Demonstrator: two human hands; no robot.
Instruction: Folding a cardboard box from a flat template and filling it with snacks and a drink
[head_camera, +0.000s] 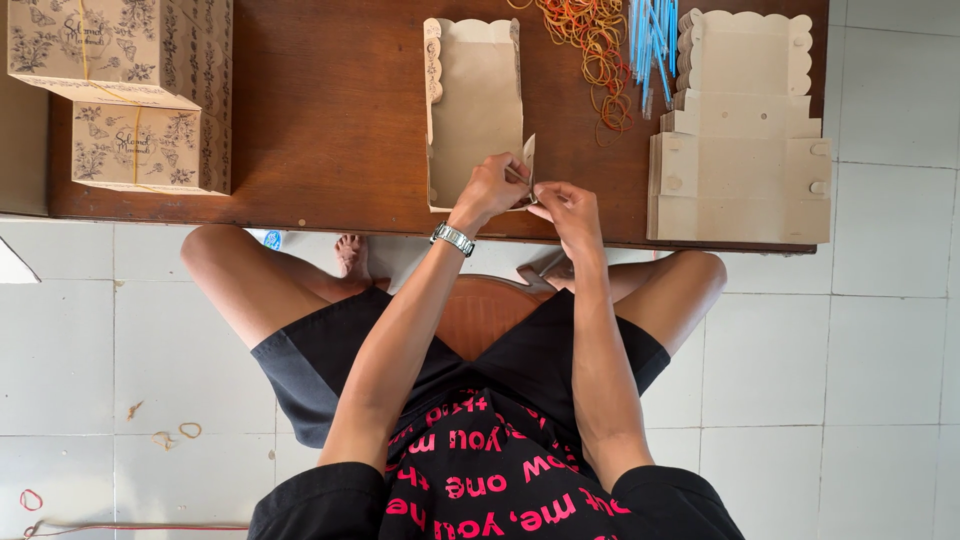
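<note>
Hands meet at the near end of a half-folded brown cardboard box (472, 110), which stretches away from the grip across the wooden table (330, 110). Left hand (490, 187) and right hand (568, 212) both pinch its end flap, fingers closed. Beyond, right of the grip, lie rubber bands (595, 45) and flat box blanks (740, 150).

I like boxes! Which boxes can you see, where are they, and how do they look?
Half-folded box: table middle, plain brown, both hands at its near corner.
Flat box stack: right side, brown, scalloped edges.
Two finished boxes: left, stacked, cream with dark flower prints, banded.
</note>
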